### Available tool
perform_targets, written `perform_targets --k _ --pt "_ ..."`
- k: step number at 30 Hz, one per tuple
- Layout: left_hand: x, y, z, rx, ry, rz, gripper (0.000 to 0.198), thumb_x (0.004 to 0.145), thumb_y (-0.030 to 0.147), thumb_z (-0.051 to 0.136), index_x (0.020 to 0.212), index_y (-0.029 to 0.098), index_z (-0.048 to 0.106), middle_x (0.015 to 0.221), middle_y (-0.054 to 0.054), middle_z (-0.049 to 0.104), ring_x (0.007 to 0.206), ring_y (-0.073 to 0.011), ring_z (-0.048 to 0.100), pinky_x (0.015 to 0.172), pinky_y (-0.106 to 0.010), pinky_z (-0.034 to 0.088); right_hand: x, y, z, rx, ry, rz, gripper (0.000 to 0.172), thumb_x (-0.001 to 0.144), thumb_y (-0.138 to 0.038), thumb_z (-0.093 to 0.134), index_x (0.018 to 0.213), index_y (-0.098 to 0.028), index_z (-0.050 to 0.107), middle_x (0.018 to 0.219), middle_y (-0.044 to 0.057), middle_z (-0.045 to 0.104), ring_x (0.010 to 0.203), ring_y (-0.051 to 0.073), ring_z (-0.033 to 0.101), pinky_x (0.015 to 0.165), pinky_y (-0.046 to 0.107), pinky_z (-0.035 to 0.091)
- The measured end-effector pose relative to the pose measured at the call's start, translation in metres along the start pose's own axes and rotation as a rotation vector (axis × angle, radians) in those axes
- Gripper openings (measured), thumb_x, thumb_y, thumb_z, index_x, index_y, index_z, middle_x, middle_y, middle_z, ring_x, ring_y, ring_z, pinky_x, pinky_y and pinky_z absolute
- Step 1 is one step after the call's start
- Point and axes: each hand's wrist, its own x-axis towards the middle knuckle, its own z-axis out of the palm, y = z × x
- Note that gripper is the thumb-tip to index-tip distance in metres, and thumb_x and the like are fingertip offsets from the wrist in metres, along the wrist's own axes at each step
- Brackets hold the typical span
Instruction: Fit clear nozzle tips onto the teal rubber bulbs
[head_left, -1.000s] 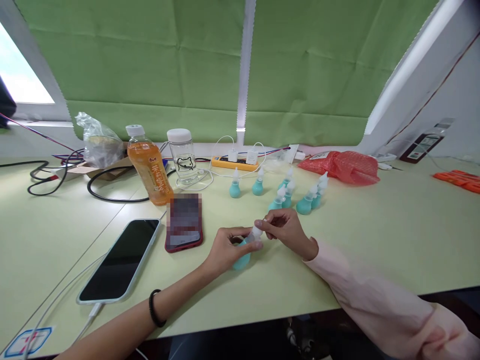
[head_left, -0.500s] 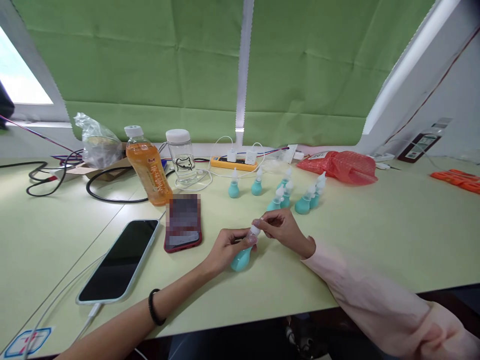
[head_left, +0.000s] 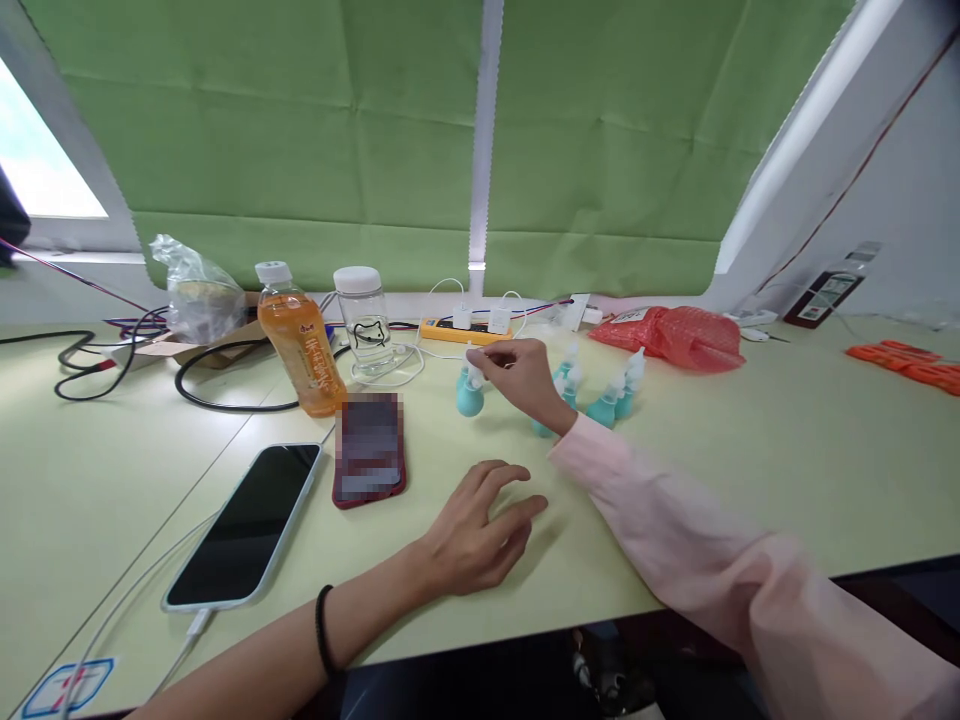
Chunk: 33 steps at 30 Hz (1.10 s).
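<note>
Close to the table [head_left: 607, 560] edge is the left hand [head_left: 476, 540]. It holds nothing; its fingers are apart and a bit bent. I can't tell if it touches the table. A black band [head_left: 324, 630] goes around that wrist. Next to that arm lies a big phone [head_left: 247, 520] in a pale case, and just past it a phone in a red case [head_left: 370, 450].

Farther out, the right hand [head_left: 525, 375], at the end of a pink sleeve [head_left: 675, 530], pinches the top of a little squeeze bulb [head_left: 470, 402] with its thumb and finger. The bulb is blue-green, round and smooth, like a small ball. Its top part is whitish and partly see-through, but the fingers hide most of it. It is nearly upright, over the middle of the table. I can't tell if its bottom touches. Right behind it, partly hidden, is another one like it.

More bulbs [head_left: 602, 408] stand in a bunch to the right, with pointy, cloudy white tops. Behind are an orange drink [head_left: 304, 350], a clear bottle [head_left: 364, 320], a yellow power strip [head_left: 450, 332], a red bag [head_left: 675, 338] and a green blind [head_left: 300, 130].
</note>
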Motion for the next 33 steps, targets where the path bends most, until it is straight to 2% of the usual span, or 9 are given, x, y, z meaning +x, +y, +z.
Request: perform_targets --k 4,9,13,16,19,23,26,29,33 --pt "0.0 -0.006 0.006 -0.006 -0.096 -0.08 0.021 0.075 0.008 0.041 0.092 0.012 0.053 0.094 -0.013 0.049 0.084 -0.0182 0.047 0.068 -0.031 0.044 0.015 0.014 0.026 -0.207 -0.078 -0.092 0.034 0.074 -0.037 0.048 0.049 -0.014 0.055 0.045 -0.001 0.046 0.046 0.007 0.037 0.048 0.022 0.031" --pt "-0.003 -0.011 0.008 -0.035 -0.14 -0.122 0.021 0.076 0.011 0.038 0.088 0.013 0.055 0.091 -0.012 0.051 0.081 -0.0169 0.049 0.066 -0.029 0.044 0.028 0.026 0.044 -0.328 -0.217 -0.032 0.033 0.073 -0.036 0.05 0.05 -0.013 0.055 0.048 0.0 0.047 0.051 0.009 0.042 0.051 0.021 0.031" --pt "-0.002 -0.012 0.008 -0.062 -0.139 -0.189 0.022 0.077 0.012 0.037 0.089 0.014 0.055 0.087 -0.01 0.052 0.078 -0.0158 0.05 0.065 -0.027 0.044 0.029 0.032 0.045 -0.339 -0.229 0.029 0.027 0.068 -0.039 0.056 0.065 -0.012 0.061 0.057 0.004 0.055 0.058 0.013 0.049 0.053 0.023 0.035" --pt "-0.002 -0.012 0.008 -0.071 -0.159 -0.248 0.022 0.078 0.013 0.036 0.09 0.015 0.055 0.085 -0.009 0.052 0.078 -0.0155 0.051 0.065 -0.027 0.045 0.023 0.024 0.032 -0.359 -0.224 0.044 0.032 0.068 -0.041 0.056 0.082 -0.013 0.061 0.059 0.004 0.058 0.061 0.015 0.051 0.057 0.025 0.038" --pt "-0.002 -0.012 0.009 -0.072 -0.172 -0.312 0.022 0.079 0.014 0.036 0.091 0.015 0.054 0.087 -0.009 0.052 0.081 -0.0161 0.051 0.068 -0.028 0.044 0.011 0.009 0.002 -0.438 -0.22 -0.043 0.033 0.072 -0.039 0.051 0.093 -0.015 0.059 0.067 0.003 0.059 0.062 0.014 0.052 0.061 0.027 0.039" --pt "-0.001 -0.011 0.009 -0.074 -0.178 -0.375 0.021 0.079 0.015 0.037 0.091 0.015 0.054 0.088 -0.008 0.052 0.082 -0.0165 0.051 0.07 -0.028 0.045 -0.009 -0.005 -0.052 -0.788 -0.187 -0.251 0.032 0.076 -0.034 0.046 0.1 -0.015 0.055 0.097 0.01 0.053 0.079 0.019 0.05 0.063 0.03 0.039" --pt "0.0 -0.012 0.009 -0.072 -0.18 -0.392 0.021 0.079 0.016 0.037 0.091 0.016 0.054 0.088 -0.008 0.052 0.082 -0.0167 0.051 0.069 -0.028 0.045 -0.021 0.0 -0.081 -1.072 -0.181 -0.2 0.035 0.073 -0.035 0.049 0.102 -0.015 0.053 0.11 0.015 0.045 0.098 0.031 0.04 0.06 0.033 0.039" --pt "0.0 -0.014 0.009 -0.071 -0.16 -0.417 0.02 0.078 0.016 0.037 0.09 0.017 0.054 0.087 -0.007 0.052 0.081 -0.0163 0.051 0.07 -0.029 0.045 -0.028 0.015 -0.091 -1.128 -0.331 -0.035 0.034 0.074 -0.037 0.047 0.101 -0.016 0.051 0.098 0.014 0.052 0.09 0.028 0.046 0.056 0.031 0.039" --pt "0.0 -0.017 0.009 -0.063 -0.148 -0.442 0.02 0.078 0.016 0.038 0.089 0.017 0.054 0.087 -0.006 0.052 0.081 -0.0163 0.051 0.07 -0.029 0.045 -0.03 0.035 -0.084 -0.881 -0.445 0.073 0.024 0.074 -0.032 0.048 0.092 -0.018 0.051 0.069 0.004 0.059 0.064 0.017 0.054 0.051 0.024 0.035"
